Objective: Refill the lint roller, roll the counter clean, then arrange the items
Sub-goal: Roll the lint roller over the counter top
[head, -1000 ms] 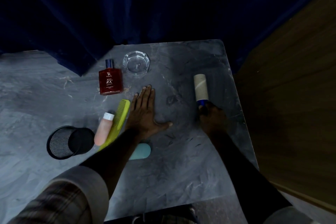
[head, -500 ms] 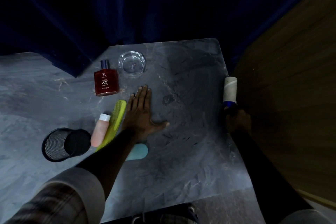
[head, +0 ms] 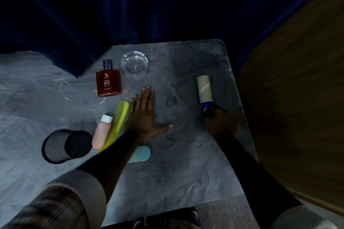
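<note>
on the counter (head: 186,173), lint roller (head: 204,90) shows bare cardboard.

Both arms are bare from the elbow down to the hands. The left hand (head: 144,117) has nothing on it: no ring, no watch, no glove. The right hand (head: 216,119) is in shadow and looks bare too. Each arm has a pale grey sleeve (head: 74,188) pushed up near the elbow, with a wide smooth cuff. Above the left cuff, at 7 o'clock, the cloth turns dark with a checked pattern of brown lines. The right sleeve shows only as a grey bit at 5 o'clock
</note>
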Demonstrator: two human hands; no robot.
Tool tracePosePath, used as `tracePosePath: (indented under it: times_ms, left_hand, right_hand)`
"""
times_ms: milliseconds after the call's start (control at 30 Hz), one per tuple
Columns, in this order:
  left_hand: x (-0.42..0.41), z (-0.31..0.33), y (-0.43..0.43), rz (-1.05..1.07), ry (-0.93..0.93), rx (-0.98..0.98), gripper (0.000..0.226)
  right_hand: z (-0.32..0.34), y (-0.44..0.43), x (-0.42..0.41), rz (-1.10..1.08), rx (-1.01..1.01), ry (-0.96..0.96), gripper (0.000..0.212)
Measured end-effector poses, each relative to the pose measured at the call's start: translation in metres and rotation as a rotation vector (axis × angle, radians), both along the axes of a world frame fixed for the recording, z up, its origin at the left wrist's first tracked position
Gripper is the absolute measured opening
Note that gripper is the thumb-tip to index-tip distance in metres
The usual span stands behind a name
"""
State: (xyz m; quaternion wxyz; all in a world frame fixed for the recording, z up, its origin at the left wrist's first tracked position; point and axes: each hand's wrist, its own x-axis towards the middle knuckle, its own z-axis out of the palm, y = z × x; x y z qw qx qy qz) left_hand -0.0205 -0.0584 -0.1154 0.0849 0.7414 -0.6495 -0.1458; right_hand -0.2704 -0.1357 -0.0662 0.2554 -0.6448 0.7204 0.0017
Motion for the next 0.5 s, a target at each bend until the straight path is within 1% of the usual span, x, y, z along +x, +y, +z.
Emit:
tracePosePath:
  times_ms: [100, 267, 500]
  left_hand:
    - [0.000, 0.000, 0.001, 0.010, -0.005, 0.006, 0.146]
    - [0.000, 0.001, 0.002, -0.002, -0.002, 0.022, 0.145]
    - [0.001, 0.006, 0.001, -0.009, -0.028, 0.035, 0.145]
  right_hand:
    - [0.001, 0.009, 0.024, 0.092, -0.052, -0.005, 0.034]
    - [0.003, 0.031, 0.053, 0.279, -0.134, 0.066, 0.036]
    - [0.004, 0.043, 0.068, 0.377, -0.132, 0.075, 0.038]
